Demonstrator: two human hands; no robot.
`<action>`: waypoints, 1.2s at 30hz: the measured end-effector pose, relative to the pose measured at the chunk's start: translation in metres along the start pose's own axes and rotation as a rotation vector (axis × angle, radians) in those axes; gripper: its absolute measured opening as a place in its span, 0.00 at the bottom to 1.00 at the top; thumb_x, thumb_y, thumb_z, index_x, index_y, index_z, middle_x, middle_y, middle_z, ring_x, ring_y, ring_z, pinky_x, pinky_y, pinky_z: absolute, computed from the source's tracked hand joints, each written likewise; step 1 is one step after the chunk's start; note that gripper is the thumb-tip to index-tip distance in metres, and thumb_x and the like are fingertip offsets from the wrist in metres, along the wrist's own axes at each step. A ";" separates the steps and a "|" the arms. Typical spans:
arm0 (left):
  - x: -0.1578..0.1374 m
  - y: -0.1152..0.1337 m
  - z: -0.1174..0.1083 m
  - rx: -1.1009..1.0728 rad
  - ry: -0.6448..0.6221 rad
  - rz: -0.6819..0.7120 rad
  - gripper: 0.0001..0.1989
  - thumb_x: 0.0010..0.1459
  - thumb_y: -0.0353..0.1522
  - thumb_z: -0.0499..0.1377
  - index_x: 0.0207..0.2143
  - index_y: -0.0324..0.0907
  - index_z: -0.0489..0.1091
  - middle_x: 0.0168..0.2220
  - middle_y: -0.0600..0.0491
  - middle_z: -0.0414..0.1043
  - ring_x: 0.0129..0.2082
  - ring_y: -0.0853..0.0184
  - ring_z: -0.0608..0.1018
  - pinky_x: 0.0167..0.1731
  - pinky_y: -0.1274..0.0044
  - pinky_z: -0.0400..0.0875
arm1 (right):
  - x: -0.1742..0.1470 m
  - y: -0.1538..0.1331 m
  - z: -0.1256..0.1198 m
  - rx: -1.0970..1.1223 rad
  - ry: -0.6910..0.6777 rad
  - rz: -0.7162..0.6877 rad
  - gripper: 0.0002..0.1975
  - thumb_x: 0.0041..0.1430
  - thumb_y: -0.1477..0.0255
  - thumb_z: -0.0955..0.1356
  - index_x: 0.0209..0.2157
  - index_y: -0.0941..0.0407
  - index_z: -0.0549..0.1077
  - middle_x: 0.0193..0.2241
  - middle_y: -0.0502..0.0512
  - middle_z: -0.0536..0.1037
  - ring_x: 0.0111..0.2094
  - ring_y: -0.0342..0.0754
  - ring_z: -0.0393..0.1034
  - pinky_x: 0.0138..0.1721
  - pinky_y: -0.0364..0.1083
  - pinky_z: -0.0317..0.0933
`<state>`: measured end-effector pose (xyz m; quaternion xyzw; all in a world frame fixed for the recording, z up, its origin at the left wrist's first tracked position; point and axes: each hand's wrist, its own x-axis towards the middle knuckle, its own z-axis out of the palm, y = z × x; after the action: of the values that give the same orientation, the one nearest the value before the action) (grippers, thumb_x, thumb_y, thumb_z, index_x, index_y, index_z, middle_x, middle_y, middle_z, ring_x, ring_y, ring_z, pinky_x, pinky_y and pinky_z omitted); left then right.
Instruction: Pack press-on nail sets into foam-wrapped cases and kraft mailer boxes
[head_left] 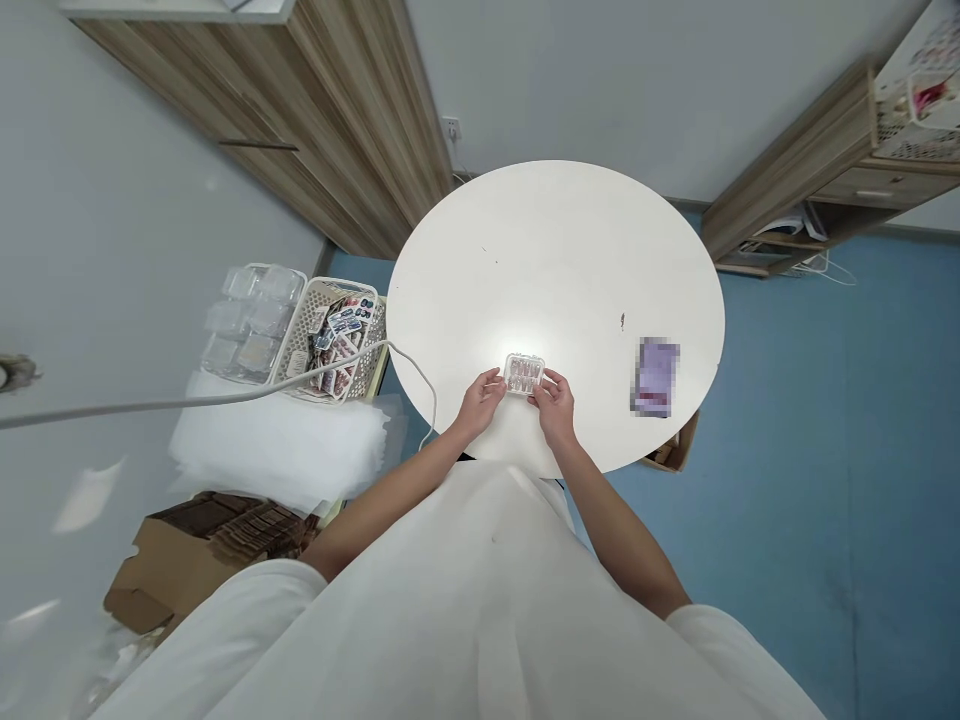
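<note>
Between my hands is a small clear plastic box of press-on nails (524, 374), with pinkish, shiny nails set in two rows. It is held just at or above the white table top, close to the near edge; I cannot tell whether it touches the surface. My left hand (481, 400) grips the box's left side, thumb and fingers at its edge. The right hand (555, 405) holds the lower right corner, thumb in front and fingers curled around the side.
A blurred purple item (655, 377) lies on the round white table (555, 250) at right. To the left stand a white basket of printed packets (309, 320) and stacked clear boxes (251, 315). A white cable (337, 365) crosses to the table's left edge. An open carton (176, 570) sits lower left.
</note>
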<state>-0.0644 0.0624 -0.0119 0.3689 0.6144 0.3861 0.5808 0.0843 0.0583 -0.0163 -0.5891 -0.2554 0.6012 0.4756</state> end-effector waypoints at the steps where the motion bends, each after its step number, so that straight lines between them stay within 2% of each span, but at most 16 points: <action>1: 0.001 -0.001 -0.004 0.019 0.021 0.016 0.21 0.50 0.37 0.60 0.47 0.42 0.66 0.45 0.47 0.67 0.42 0.66 0.71 0.41 0.74 0.64 | 0.001 0.001 0.005 -0.011 -0.004 -0.006 0.22 0.48 0.63 0.68 0.45 0.53 0.62 0.39 0.54 0.72 0.37 0.44 0.69 0.38 0.47 0.66; 6: 0.009 -0.002 -0.027 0.017 0.035 0.039 0.19 0.53 0.38 0.57 0.47 0.43 0.67 0.48 0.47 0.65 0.46 0.64 0.69 0.43 0.74 0.64 | 0.009 0.009 0.035 -0.115 -0.052 -0.029 0.22 0.51 0.63 0.65 0.48 0.52 0.61 0.44 0.56 0.70 0.40 0.45 0.68 0.41 0.48 0.64; 10: 0.018 -0.003 -0.051 -0.041 0.122 0.018 0.19 0.54 0.39 0.56 0.48 0.44 0.67 0.49 0.47 0.63 0.49 0.63 0.67 0.46 0.74 0.62 | 0.018 0.017 0.071 -0.226 -0.075 -0.065 0.21 0.54 0.63 0.63 0.50 0.51 0.60 0.47 0.56 0.68 0.44 0.45 0.66 0.46 0.49 0.61; 13: 0.029 -0.004 -0.079 -0.018 0.191 0.033 0.20 0.54 0.40 0.56 0.49 0.44 0.66 0.49 0.47 0.61 0.50 0.63 0.65 0.47 0.74 0.61 | 0.026 0.022 0.103 -0.342 -0.097 -0.088 0.21 0.54 0.64 0.62 0.51 0.50 0.61 0.50 0.55 0.65 0.46 0.46 0.63 0.47 0.49 0.60; 16: 0.042 -0.006 -0.111 0.010 0.245 0.012 0.21 0.54 0.41 0.56 0.49 0.44 0.67 0.47 0.47 0.60 0.50 0.62 0.65 0.47 0.74 0.61 | 0.038 0.030 0.135 -0.461 -0.124 -0.068 0.22 0.53 0.64 0.63 0.51 0.50 0.62 0.49 0.56 0.64 0.45 0.46 0.62 0.45 0.49 0.61; 20: 0.062 -0.009 -0.149 0.067 0.261 -0.012 0.21 0.54 0.41 0.56 0.48 0.43 0.67 0.45 0.47 0.61 0.49 0.62 0.65 0.48 0.74 0.60 | 0.053 0.042 0.172 -0.520 -0.182 -0.042 0.24 0.53 0.66 0.63 0.53 0.52 0.63 0.46 0.57 0.64 0.43 0.46 0.63 0.45 0.49 0.61; 23: 0.075 -0.011 -0.170 0.095 0.267 -0.006 0.21 0.54 0.41 0.56 0.49 0.43 0.67 0.46 0.47 0.61 0.50 0.62 0.65 0.49 0.74 0.59 | 0.061 0.049 0.195 -0.566 -0.188 -0.040 0.25 0.53 0.67 0.63 0.54 0.53 0.62 0.45 0.57 0.64 0.41 0.46 0.63 0.45 0.50 0.61; 28: 0.088 -0.011 -0.187 0.021 0.255 -0.018 0.21 0.55 0.41 0.55 0.49 0.43 0.66 0.48 0.47 0.61 0.51 0.61 0.65 0.48 0.76 0.59 | 0.069 0.057 0.218 -0.643 -0.172 -0.068 0.26 0.53 0.68 0.63 0.55 0.51 0.60 0.42 0.56 0.64 0.41 0.48 0.62 0.43 0.50 0.62; 36: 0.096 -0.005 -0.192 0.051 0.189 -0.045 0.23 0.56 0.42 0.53 0.53 0.43 0.63 0.52 0.46 0.58 0.50 0.61 0.65 0.48 0.75 0.61 | 0.074 0.060 0.227 -0.719 -0.129 -0.122 0.24 0.54 0.67 0.62 0.54 0.50 0.61 0.41 0.57 0.64 0.39 0.49 0.61 0.43 0.52 0.60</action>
<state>-0.2614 0.1379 -0.0526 0.3318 0.6841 0.3902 0.5192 -0.1369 0.1555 -0.0634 -0.6631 -0.5146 0.4796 0.2560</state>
